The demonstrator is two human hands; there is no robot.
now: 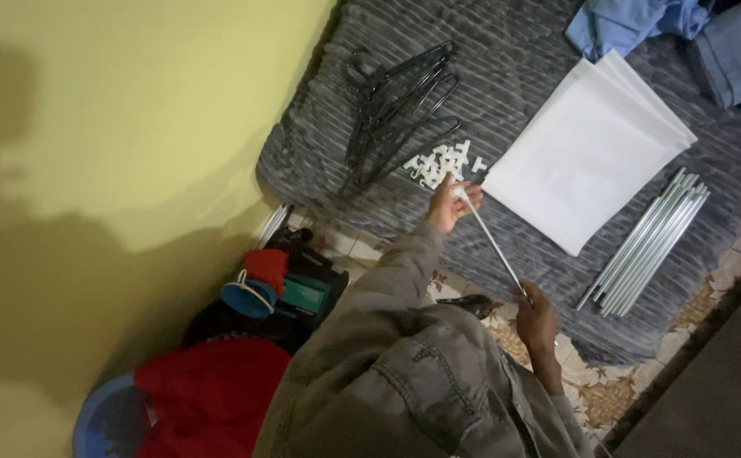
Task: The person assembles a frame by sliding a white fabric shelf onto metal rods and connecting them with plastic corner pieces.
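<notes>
Hands are working one thin metal rod (491, 242) over the grey ribbed bedding (506, 102). The left hand (450, 203) is pinching a white plastic connector (461, 194) at the rod's far end, just beside the pile of white connectors (440, 163). The right hand (536, 321) is gripping the rod's near end. Folded white fabric (587, 153) is lying between that pile and a bundle of metal rods (646, 246); dark hangers (396, 110) are resting nearby.

Black hangers (396, 110), folded white fabric (587, 157)
</notes>
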